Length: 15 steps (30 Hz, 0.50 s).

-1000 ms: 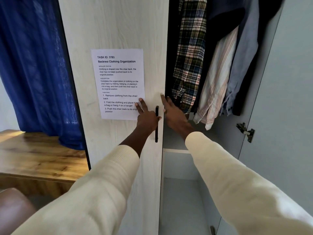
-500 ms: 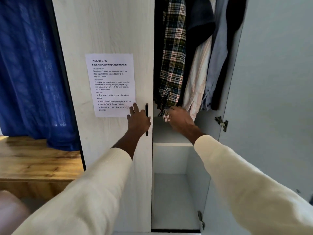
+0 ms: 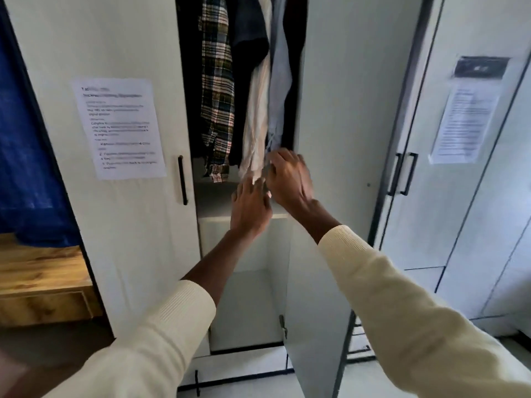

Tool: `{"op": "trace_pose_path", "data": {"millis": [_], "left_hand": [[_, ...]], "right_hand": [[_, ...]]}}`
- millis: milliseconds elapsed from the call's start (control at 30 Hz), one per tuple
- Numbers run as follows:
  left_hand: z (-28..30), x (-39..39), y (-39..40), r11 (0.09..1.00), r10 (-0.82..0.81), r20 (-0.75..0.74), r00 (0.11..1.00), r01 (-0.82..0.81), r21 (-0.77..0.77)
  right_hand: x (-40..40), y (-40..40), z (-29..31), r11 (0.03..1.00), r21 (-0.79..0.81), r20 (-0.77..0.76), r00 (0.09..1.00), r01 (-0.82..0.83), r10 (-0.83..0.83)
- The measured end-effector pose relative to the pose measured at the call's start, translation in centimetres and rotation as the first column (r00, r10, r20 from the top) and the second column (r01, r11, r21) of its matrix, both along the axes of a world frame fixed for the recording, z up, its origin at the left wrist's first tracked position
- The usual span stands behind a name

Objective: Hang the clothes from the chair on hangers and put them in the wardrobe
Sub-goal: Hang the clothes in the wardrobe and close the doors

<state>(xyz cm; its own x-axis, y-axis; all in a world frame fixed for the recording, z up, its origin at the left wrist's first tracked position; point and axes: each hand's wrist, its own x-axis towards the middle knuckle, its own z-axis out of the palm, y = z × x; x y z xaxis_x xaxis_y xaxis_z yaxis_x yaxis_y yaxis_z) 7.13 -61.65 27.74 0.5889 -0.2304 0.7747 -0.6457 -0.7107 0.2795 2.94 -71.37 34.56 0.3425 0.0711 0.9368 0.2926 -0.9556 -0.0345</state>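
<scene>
at the open wardrobe [image 3: 324, 90] | clothes [image 3: 255, 116] hang inside | left hand [image 3: 250, 209] fingers straight, empty, at shirt hems | right hand [image 3: 288, 179] grasp unclear, blurred | step: tucking hems in, likely | next: close door

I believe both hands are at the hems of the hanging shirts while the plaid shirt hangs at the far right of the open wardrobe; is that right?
Not quite: in the head view, the plaid shirt hangs leftmost. Both hands are indeed at the hems.
</scene>
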Motion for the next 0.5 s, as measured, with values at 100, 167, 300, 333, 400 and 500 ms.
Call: {"op": "trace_pose_path", "data": {"millis": [100, 167, 300, 333, 400, 500], "left_hand": [[0.3, -3.3, -4.6, 0.996, -0.021, -0.068, 0.997, 0.015, -0.088], [0.6, -5.4, -7.9, 0.995, -0.036, -0.051, 0.998, 0.031, -0.094], [1.6, -8.2, -12.6, 0.991, -0.113, -0.007, 0.994, 0.112, -0.077], [2.0, -8.7, -13.5, 0.991, -0.118, -0.004, 0.993, 0.118, -0.069], [2.7, -9.5, -14.8, 0.992, -0.115, 0.006, 0.993, 0.115, -0.043], [3.4, -9.9, -15.9, 0.995, -0.091, 0.006, 0.996, 0.091, -0.035]], "right_hand": [[-4.3, -4.6, 0.6, 0.999, 0.017, 0.131, 0.99, 0.044, -0.046], [-6.8, -8.6, 1.2, 0.992, 0.048, 0.202, 0.971, 0.117, -0.124], [-9.4, -15.8, 2.5, 0.864, 0.488, 0.145, 0.964, 0.126, -0.222], [-9.2, -17.8, 2.7, 0.794, 0.6, 0.055, 0.985, 0.097, -0.162], [-8.9, -20.8, 2.9, 0.674, 0.738, -0.13, 0.977, -0.019, 0.169], [-8.8, -22.2, 2.3, 0.626, 0.776, -0.371, 0.75, -0.073, 0.548]]}}
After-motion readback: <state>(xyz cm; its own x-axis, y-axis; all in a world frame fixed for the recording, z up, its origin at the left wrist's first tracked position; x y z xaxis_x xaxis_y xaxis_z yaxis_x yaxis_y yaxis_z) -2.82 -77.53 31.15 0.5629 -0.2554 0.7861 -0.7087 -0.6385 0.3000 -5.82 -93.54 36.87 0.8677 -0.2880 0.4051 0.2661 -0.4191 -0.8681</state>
